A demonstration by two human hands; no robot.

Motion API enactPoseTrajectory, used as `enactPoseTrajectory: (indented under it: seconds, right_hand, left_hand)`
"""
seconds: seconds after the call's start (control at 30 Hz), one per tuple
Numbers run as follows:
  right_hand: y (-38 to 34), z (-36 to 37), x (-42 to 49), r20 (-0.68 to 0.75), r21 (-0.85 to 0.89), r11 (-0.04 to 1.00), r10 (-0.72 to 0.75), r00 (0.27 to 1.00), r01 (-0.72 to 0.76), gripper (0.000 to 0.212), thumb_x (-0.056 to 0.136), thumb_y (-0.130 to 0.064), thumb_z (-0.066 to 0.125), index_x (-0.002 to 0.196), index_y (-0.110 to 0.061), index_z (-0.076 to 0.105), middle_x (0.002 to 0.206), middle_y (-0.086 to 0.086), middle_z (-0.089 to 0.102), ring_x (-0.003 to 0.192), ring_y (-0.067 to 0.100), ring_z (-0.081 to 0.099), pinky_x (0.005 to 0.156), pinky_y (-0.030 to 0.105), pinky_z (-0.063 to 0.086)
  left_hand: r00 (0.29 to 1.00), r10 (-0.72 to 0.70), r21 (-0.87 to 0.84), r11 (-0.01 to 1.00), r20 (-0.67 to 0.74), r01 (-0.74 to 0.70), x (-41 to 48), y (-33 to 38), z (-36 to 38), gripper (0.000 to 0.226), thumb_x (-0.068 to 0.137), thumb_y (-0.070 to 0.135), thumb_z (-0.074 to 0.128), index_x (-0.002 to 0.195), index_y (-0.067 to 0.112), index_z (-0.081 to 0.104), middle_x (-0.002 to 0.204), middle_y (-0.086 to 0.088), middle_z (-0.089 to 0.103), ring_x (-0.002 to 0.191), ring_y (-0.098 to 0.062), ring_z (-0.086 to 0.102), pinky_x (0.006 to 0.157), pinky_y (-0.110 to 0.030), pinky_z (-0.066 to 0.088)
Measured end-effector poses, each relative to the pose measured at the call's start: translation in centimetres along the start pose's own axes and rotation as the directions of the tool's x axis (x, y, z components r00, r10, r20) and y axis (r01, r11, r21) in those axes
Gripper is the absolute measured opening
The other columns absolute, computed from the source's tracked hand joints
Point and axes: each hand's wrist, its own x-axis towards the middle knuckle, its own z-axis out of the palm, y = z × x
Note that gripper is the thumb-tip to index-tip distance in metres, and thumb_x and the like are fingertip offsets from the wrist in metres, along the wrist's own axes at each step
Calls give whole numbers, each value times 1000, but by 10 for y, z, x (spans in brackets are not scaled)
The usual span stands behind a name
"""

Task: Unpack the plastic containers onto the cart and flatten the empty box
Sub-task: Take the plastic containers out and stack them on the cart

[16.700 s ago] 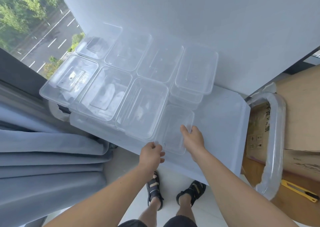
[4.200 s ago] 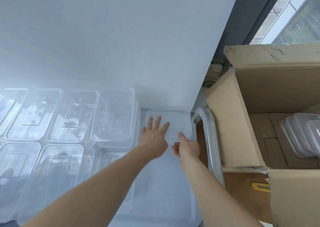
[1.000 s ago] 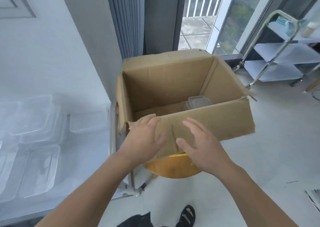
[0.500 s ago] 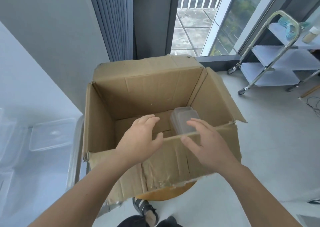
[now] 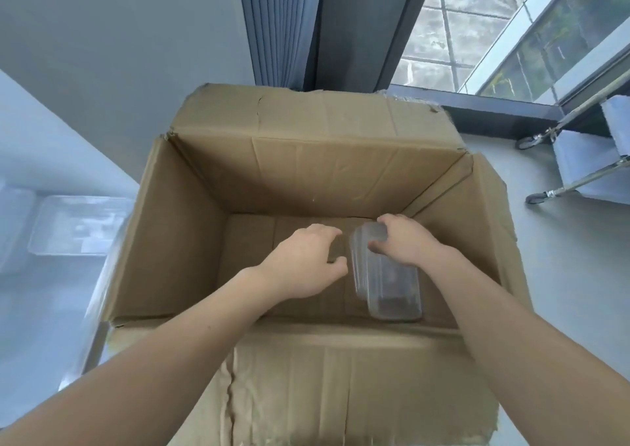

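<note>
Creased corrugated cardboard box [image 5: 306, 179], flaps open; on its floor, at right, a stack of clear rectangular plastic containers [image 5: 392, 285]; my right hand [image 5: 405, 244] grips its far end; my left hand [image 5: 303, 265] hovers beside, fingers loosely spread, holding nothing.

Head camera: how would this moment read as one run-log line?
stage: unpacking; cardboard box: open, not flattened; container stack: on box floor; right hand: grips stack's far end; left hand: open beside stack
</note>
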Motion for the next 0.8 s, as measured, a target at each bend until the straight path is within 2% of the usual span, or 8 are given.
enactPoseTrajectory:
  seconds: [0.23,0.4,0.47,0.53,0.6,0.67,0.73,0.8]
  right_hand:
    - [34,42,63,161,-117,992,70,985,-51,65,89,-32,70,144,-10,44,142,14,51,126,31,52,91,32,43]
    - [36,40,72,68,-196,980,-3,998,16,43,90,-28,68,129,-15,57,135,7,57,124,28,54,91,33,42]
    - [31,30,70,51,-126,991,-44,998,51,26,90,-25,68,115,-19,62,127,6,61,115,27,58,85,30,43]
    - [26,16,66,16,-2,997,-82,997,82,9,91,-18,66,99,-22,64,108,1,68,97,23,60,74,28,42]
    - [21,-4,58,13,112,984,-138,990,136,6,90,-17,68,94,-22,66,87,-8,65,87,19,60,70,28,44]
    - [15,-24,45,-28,220,955,-197,980,198,4,90,-20,71,93,-21,68,80,-11,61,81,15,60,70,29,47]
    - [7,-41,33,-98,371,890,-246,964,265,3,90,-19,71,91,-19,69,79,-8,62,75,12,58,67,29,46]
    - [-2,-49,22,-128,535,787,-283,951,306,4,91,-16,71,92,-19,69,80,-4,64,72,10,58,68,29,48]
  left_hand:
    - [991,-122,-18,992,55,123,29,2,20,60,98,37,51,152,18,34,156,-3,38,140,-21,40,114,-34,34]
    - [981,-184,-57,981,52,187,36,1,23,61,97,37,52,152,18,35,155,-4,39,139,-22,42,112,-33,36]
    - [978,-199,-61,977,61,202,40,2,22,61,97,37,52,152,18,34,155,-4,39,139,-22,41,112,-31,35]
    - [976,-204,-69,975,77,209,42,3,22,63,97,39,52,153,16,33,156,-6,38,141,-22,40,112,-29,34]
    - [974,-208,-90,972,92,216,42,5,22,68,97,42,52,155,14,29,157,-7,36,143,-22,36,113,-29,32]
    - [969,-225,-133,962,99,237,42,5,21,73,97,45,52,156,11,25,157,-9,37,143,-23,36,111,-29,32]
    - [962,-255,-218,937,99,271,42,4,19,71,95,48,55,151,12,33,148,-8,49,133,-24,48,105,-29,39]
    - [962,-264,-342,899,75,273,40,1,18,50,91,47,59,130,16,50,126,-1,64,109,-17,61,89,-29,48]
